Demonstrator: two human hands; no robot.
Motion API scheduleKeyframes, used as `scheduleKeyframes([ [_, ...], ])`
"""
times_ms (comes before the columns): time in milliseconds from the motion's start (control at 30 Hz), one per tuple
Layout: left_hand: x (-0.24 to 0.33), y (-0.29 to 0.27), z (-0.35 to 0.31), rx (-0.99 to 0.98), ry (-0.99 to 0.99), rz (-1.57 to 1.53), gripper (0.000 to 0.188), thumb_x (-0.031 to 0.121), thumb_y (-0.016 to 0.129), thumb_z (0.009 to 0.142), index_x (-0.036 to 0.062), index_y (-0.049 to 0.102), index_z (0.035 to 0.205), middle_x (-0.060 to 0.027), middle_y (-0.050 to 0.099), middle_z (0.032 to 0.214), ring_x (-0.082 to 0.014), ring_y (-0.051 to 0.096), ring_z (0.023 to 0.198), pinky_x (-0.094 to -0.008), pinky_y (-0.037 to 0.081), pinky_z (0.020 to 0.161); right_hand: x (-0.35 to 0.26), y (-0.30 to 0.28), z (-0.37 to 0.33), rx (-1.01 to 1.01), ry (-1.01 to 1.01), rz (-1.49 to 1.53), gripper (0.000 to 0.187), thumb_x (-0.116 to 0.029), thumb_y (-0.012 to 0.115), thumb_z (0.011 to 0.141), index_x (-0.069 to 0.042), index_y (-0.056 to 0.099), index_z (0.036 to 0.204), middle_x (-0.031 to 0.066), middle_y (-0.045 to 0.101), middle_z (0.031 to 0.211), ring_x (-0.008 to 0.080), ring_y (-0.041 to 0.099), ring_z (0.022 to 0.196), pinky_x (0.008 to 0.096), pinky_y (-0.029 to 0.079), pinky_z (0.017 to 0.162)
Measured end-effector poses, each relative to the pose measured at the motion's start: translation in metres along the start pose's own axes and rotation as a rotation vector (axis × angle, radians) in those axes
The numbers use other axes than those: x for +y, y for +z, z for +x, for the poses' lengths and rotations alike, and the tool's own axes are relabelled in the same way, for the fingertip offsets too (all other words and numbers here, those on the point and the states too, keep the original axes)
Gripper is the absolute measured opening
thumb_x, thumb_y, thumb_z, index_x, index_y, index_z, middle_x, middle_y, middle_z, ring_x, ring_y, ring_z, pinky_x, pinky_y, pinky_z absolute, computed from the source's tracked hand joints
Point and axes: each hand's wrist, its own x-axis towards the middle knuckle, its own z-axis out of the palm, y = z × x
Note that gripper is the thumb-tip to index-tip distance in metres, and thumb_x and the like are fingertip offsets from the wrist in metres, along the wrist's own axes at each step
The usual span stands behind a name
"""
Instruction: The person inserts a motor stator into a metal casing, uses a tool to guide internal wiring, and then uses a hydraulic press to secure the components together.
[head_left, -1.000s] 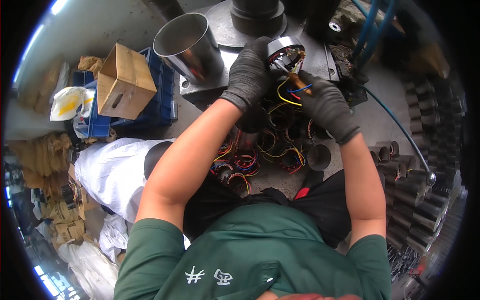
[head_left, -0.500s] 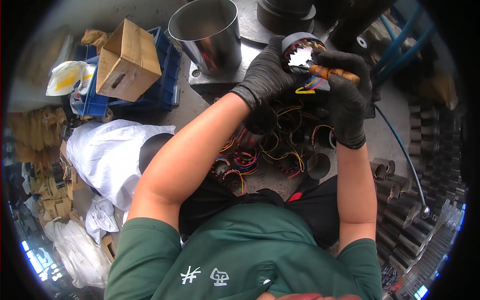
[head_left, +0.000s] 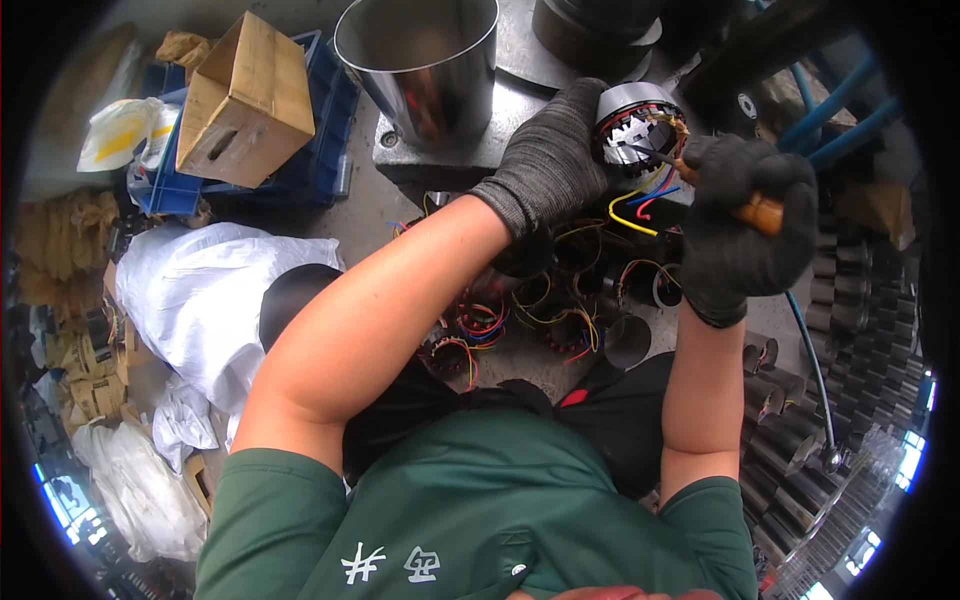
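My left hand (head_left: pixel 562 145), in a dark knitted glove, is closed around the side of a motor stator (head_left: pixel 640 97). The stator is a metal ring with teeth inside and red, blue and yellow lead wires hanging from its near right side. Gloved too, my right hand (head_left: pixel 748 215) wraps around the orange-brown handle of a screwdriver (head_left: pixel 762 212). Its thin dark shaft points left into the stator's opening; the tip's exact contact is hard to make out. Below my hands, several more wound stators (head_left: pixel 480 318) with coloured wires lie on the floor.
A shiny metal cylinder (head_left: pixel 420 95) stands on a steel block ahead, beside a dark round press part (head_left: pixel 597 40). At left are a cardboard box (head_left: pixel 247 105) on blue crates (head_left: pixel 335 120) and a white sack (head_left: pixel 215 300). Stacked metal sleeves (head_left: pixel 850 300) line the right.
The stator has moved right and tilted, showing more of its teeth. My right hand has shifted right and turned, so the screwdriver's shaft now shows inside the ring.
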Motion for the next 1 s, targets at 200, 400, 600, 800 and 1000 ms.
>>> scheduleKeyframes([
  [200, 0.007, -0.003, -0.007, -0.003, -0.022, 0.056, 0.091, 0.042, 0.094, 0.074, -0.0023, 0.047, 0.138, -0.0211, 0.068, 0.127, -0.0293, 0.069, 0.118, -0.0393, 0.056, 0.102, 0.025, -0.012, -0.002, 0.061, -0.02, -0.224, 0.025, -0.023, 0.048, 0.105, -0.003, 0.063, 0.099, 0.0092, 0.063, 0.073, 0.0212, 0.062, 0.064, 0.0422, 0.061, 0.072],
  [400, 0.001, 0.003, -0.003, -0.008, 0.031, 0.073, 0.091, 0.046, 0.092, 0.076, -0.0014, 0.048, 0.14, -0.021, 0.068, 0.126, -0.03, 0.069, 0.117, -0.0397, 0.057, 0.101, 0.012, -0.011, 0.001, 0.042, -0.031, -0.159, 0.029, -0.023, 0.044, 0.105, -0.002, 0.063, 0.098, 0.0105, 0.063, 0.073, 0.0221, 0.062, 0.062, 0.0429, 0.061, 0.07],
  [600, 0.002, 0.004, -0.004, 0.054, 0.067, 0.075, 0.092, 0.045, 0.092, 0.076, -0.0044, 0.047, 0.138, -0.0222, 0.07, 0.124, -0.0288, 0.071, 0.115, -0.038, 0.057, 0.1, 0.013, -0.017, -0.002, 0.029, -0.01, -0.124, 0.027, -0.021, 0.045, 0.104, -0.002, 0.062, 0.095, 0.0117, 0.063, 0.072, 0.0224, 0.062, 0.061, 0.0438, 0.06, 0.07],
  [800, 0.01, -0.001, -0.007, 0.036, 0.029, 0.095, 0.096, 0.046, 0.093, 0.074, -0.0062, 0.045, 0.138, -0.0235, 0.07, 0.122, -0.0289, 0.071, 0.114, -0.0382, 0.058, 0.099, 0.009, -0.009, 0.002, 0.108, -0.044, -0.073, 0.026, -0.02, 0.046, 0.103, -0.002, 0.062, 0.094, 0.0124, 0.064, 0.072, 0.0223, 0.062, 0.061, 0.0424, 0.06, 0.071],
  [1000, 0.011, -0.001, -0.004, -0.013, 0.03, 0.147, 0.085, 0.042, 0.092, 0.078, -0.0034, 0.046, 0.134, -0.0209, 0.069, 0.122, -0.0277, 0.071, 0.112, -0.0371, 0.058, 0.097, 0.025, -0.013, -0.011, 0.133, 0.023, -0.38, 0.025, -0.021, 0.047, 0.104, -0.002, 0.063, 0.1, 0.0119, 0.066, 0.075, 0.0226, 0.063, 0.065, 0.0426, 0.059, 0.074],
])
